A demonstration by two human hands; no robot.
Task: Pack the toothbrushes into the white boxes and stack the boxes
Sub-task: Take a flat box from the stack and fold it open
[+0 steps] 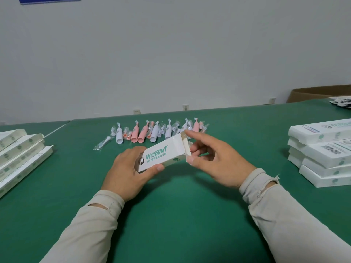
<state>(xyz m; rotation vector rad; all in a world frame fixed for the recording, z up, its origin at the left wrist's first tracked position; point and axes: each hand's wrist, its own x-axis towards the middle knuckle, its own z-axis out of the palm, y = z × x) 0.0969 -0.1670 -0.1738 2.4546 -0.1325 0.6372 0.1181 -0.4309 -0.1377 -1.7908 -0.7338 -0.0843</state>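
Left hand [129, 168] grips a white box [161, 155], right hand [214, 158] pinches its open flap; packed boxes [319, 149] stacked at three o'clock (toothbrushes [152, 130] at twelve remain unpacked).

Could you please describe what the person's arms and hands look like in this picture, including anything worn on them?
Both hands, the left hand and the right hand, are bare: no gloves, rings or watch visible. Both arms wear long, loose beige sleeves reaching the wrists. The right cuff is frayed and torn, with a loose thread; the left cuff shows a small slit.
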